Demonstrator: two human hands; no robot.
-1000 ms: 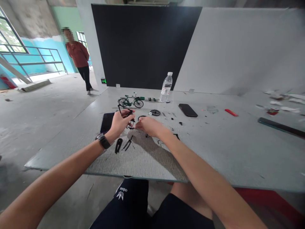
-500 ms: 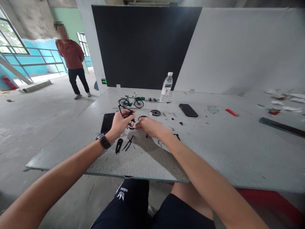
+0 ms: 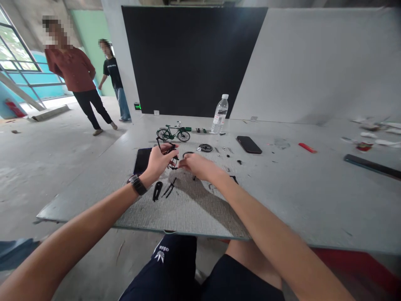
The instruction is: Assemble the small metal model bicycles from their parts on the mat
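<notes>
So I'm running this one from afar through the head cam, and my left hand (image 3: 159,160) is pinching a black miniature bicycle frame (image 3: 176,158) just left of the middle of the frame, holding it up above the textured mat (image 3: 144,217). My right hand (image 3: 197,166) is bringing its bunched fingertips right up by the lower end of it, but they're hiding whatever's between them, so I can't tell if they're pinching a small part or just the frame itself.

What's worrying me: those tubes are looking really thin, so pressing too hard with the right fingertips could be bending or snapping one, and a loose left pinch could be letting it twist. A dark wheel (image 3: 188,154) is sitting partly hidden behind my right hand, so a careless knuckle could be knocking it. Same for the fork (image 3: 170,188) and the long black part (image 3: 157,191) lying below my left hand. Tiny bits (image 3: 228,156) are lying loose on the counter (image 3: 282,200) too; a sweeping forearm could be scattering those.
</notes>
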